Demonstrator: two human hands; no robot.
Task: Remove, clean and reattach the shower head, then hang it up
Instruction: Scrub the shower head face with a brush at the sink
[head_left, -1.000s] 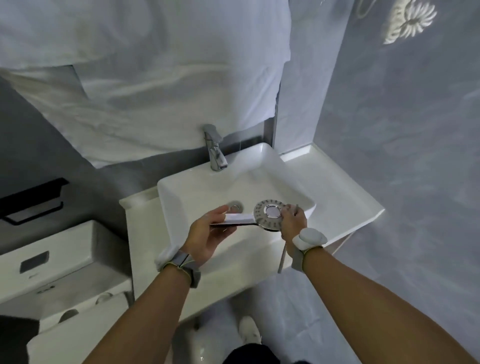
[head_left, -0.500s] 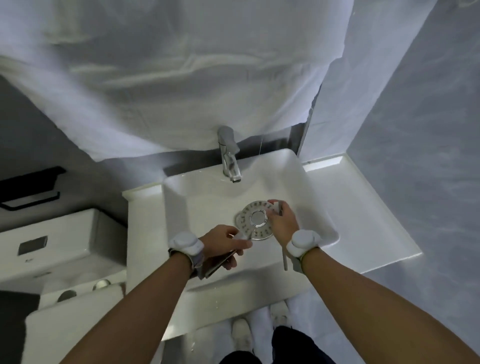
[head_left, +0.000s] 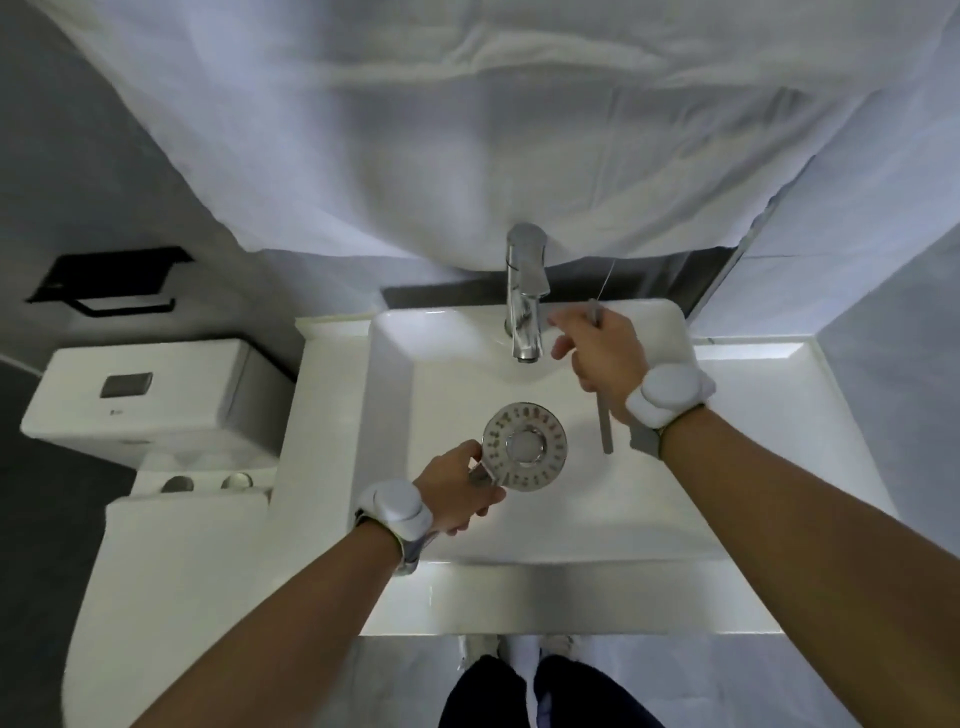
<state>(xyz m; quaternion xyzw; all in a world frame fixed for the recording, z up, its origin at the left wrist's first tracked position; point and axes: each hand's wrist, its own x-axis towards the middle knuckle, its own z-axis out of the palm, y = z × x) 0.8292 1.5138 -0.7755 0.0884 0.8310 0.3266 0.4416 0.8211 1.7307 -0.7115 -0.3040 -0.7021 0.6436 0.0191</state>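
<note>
Chrome round shower head (head_left: 524, 446) in left hand (head_left: 457, 493), above basin (head_left: 649, 499).

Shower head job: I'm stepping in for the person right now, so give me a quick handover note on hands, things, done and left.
Left hand grips the shower head by its handle, nozzle face up, over the sink.
Right hand holds a thin grey tool and reaches beside the faucet; no water shows.
Done: head is off its hose.
Left: rinse and clean, reattach, hang up.
</note>
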